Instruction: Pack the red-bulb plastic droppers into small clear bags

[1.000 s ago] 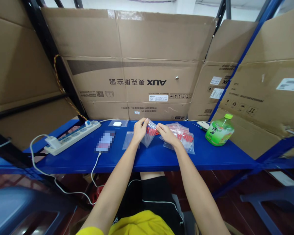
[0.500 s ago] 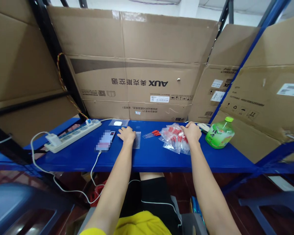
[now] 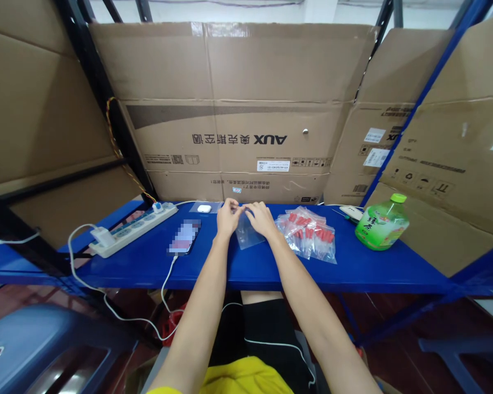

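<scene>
A small clear plastic bag [image 3: 247, 236] lies at the middle of the blue shelf. My left hand [image 3: 229, 217] pinches its upper left part, with the thumb and fingers drawn together. From the other side my right hand [image 3: 261, 219] closes on the bag's top edge, its fingertips almost touching those of my left. To the right of it lies a pile of filled clear bags [image 3: 308, 232] that hold thin pieces with red ends. The loose red-ended pieces are hidden now, probably behind my right hand.
A phone [image 3: 184, 236] on a white charging cable and a white power strip [image 3: 133, 230] lie at left. A white earbud case [image 3: 204, 209] rests at the back. To the right stands a green drink bottle [image 3: 382, 223]. Cardboard panels [image 3: 238, 71] wall in the shelf.
My right hand has left the pile of filled bags and moved left to the clear bag. My left hand has shifted from lying spread beside the bag to pinching its upper part.
</scene>
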Motion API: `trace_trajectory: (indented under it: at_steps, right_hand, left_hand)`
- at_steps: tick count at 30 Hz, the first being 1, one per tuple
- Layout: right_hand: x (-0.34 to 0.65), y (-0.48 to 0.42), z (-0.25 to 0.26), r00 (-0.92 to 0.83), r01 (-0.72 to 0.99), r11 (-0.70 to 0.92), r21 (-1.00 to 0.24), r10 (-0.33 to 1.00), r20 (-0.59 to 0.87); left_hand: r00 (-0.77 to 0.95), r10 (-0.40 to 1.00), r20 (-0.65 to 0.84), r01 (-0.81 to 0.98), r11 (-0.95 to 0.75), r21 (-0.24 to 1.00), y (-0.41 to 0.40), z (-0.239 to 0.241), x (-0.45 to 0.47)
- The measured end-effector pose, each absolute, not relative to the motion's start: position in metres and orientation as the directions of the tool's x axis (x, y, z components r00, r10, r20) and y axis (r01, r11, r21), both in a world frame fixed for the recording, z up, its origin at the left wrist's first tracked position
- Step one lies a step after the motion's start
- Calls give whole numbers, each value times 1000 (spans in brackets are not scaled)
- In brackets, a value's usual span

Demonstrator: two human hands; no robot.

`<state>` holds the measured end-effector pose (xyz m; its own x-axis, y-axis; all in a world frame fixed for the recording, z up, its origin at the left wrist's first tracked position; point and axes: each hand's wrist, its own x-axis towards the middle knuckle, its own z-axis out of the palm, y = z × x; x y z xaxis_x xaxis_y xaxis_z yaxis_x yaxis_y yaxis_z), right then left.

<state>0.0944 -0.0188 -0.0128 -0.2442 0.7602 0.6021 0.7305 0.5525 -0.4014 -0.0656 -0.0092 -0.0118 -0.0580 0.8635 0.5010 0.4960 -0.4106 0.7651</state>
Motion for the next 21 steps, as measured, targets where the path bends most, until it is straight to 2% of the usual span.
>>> trace_trajectory:
  at_steps: [3,6,9,12,15,18,21]
  right_hand:
    - [96,-16,-20,-190,649,586,-485,742,643]
    - [102,-15,-23,61,538,500,-678,780,623]
    - [104,-19,-24,223,437,420,-795,806,548]
    - [103,-27,-23,129,400,472,-786,820,557]
    - [102,-34,-23,-1,467,534,-705,797,604]
    - [104,-36,-24,-2,551,510,-661,792,610]
    - [106,-36,-25,27,528,492,-692,805,593]
  left_hand:
    - [-84,785,614,511,-495,702,-20,-1,-59]
    - [-176,671,720,661,-461,592,-31,7,-54]
    - [-130,681,720,654,-487,579,-38,9,-49]
    - [28,762,647,617,-523,589,-40,5,-44]
    - [74,797,599,649,-495,578,-40,1,-40]
    - [68,815,575,694,-453,560,-40,-2,-38]
    - [78,824,561,717,-438,543,-40,-4,-38]
